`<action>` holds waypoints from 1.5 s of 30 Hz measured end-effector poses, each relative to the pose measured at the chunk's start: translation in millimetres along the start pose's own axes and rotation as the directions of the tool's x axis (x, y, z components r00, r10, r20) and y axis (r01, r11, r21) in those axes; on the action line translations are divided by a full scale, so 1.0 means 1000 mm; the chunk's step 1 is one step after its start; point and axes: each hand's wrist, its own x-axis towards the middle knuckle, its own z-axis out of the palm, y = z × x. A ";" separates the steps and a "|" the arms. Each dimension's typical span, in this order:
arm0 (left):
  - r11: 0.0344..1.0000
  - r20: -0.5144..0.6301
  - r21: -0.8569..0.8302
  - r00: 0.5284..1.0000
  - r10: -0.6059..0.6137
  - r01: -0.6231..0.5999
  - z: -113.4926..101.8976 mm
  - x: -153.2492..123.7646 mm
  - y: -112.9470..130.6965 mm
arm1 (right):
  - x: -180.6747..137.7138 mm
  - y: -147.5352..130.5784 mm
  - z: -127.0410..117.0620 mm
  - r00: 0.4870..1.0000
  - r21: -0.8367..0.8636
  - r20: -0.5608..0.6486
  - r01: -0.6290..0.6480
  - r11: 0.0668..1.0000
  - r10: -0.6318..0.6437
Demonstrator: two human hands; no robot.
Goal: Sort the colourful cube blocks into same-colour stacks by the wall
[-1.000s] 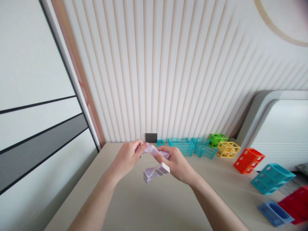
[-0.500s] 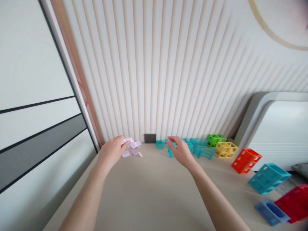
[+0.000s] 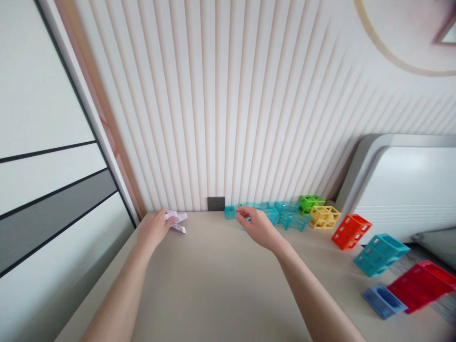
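Observation:
At the far left of the table, against the ribbed wall, my left hand [image 3: 152,229] is closed on a lilac zigzag piece [image 3: 179,217]. A second lilac zigzag piece [image 3: 178,228] shows just beneath it, partly covered by my fingers. My right hand [image 3: 257,225] hovers over the back of the table, fingers curved and thumb apart, with nothing visible between them. Its fingertips are close to a small teal square frame [image 3: 230,212]; whether they touch cannot be told. Behind and beside this hand are clear teal curved pieces [image 3: 292,218], partly hidden by it.
Along the right side stand a green frame [image 3: 310,204], a yellow frame [image 3: 325,217], an orange crate stack [image 3: 351,232], a teal crate stack [image 3: 380,255], a red crate stack [image 3: 420,287] and a blue box [image 3: 384,301]. A black wall socket [image 3: 216,204] sits behind the table [image 3: 213,285].
My left hand and the lilac piece have shifted left, and the two lilac pieces look closer together. My right hand has moved slightly left, towards the small teal frame. The view has swung slightly right.

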 end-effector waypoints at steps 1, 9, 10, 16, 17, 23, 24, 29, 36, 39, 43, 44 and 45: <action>1.000 0.007 -0.004 1.000 0.004 -0.004 0.001 0.000 -0.001 | -0.003 -0.005 0.001 1.000 -0.008 -0.002 0.019 1.000 -0.019; 0.996 -0.043 -0.087 0.999 -0.013 0.009 0.003 0.001 -0.005 | -0.019 0.044 -0.022 0.915 -0.123 -0.403 -0.075 0.990 0.019; 0.994 -0.085 -0.110 0.996 -0.012 0.003 0.000 0.000 -0.005 | -0.022 0.060 -0.027 0.874 -0.127 -0.483 -0.136 0.983 0.058; 0.924 -0.355 -0.314 0.929 0.101 -0.220 -0.018 -0.011 0.031 | -0.053 0.143 -0.030 0.750 -0.049 -0.624 -0.318 0.947 0.220; 0.886 -0.372 -0.355 0.915 0.158 -0.298 -0.013 -0.014 0.047 | -0.056 0.151 -0.025 0.746 -0.034 -0.621 -0.329 0.944 0.238; 0.644 -0.279 -0.616 0.890 0.360 -0.453 0.071 -0.019 0.171 | -0.048 0.167 0.011 0.759 0.012 -0.595 -0.319 0.948 0.263; 0.616 -0.257 -0.657 0.897 0.361 -0.436 0.086 -0.017 0.188 | -0.045 0.168 0.016 0.764 0.015 -0.591 -0.310 0.951 0.258; 0.501 -0.166 -0.805 0.931 0.324 -0.318 0.130 -0.014 0.236 | -0.038 0.175 0.034 0.786 0.055 -0.559 -0.283 0.958 0.264; 0.484 -0.146 -0.839 0.959 0.241 -0.250 0.140 -0.015 0.226 | -0.039 0.165 0.053 0.837 0.120 -0.470 -0.252 0.960 0.278; 0.527 -0.167 -0.814 0.968 0.187 -0.242 0.135 -0.017 0.191 | -0.037 0.140 0.074 0.873 0.130 -0.417 -0.220 0.967 0.254; 0.617 -0.204 -0.759 0.976 0.080 -0.209 0.124 -0.028 0.123 | -0.027 0.092 0.113 0.939 0.087 -0.285 -0.176 0.981 0.193; 0.638 -0.215 -0.744 0.975 0.051 -0.198 0.121 -0.032 0.105 | -0.023 0.078 0.123 0.952 0.069 -0.245 -0.173 0.983 0.184; 0.659 -0.227 -0.729 0.974 0.023 -0.185 0.117 -0.036 0.087 | -0.020 0.065 0.132 0.963 0.051 -0.208 -0.167 0.985 0.174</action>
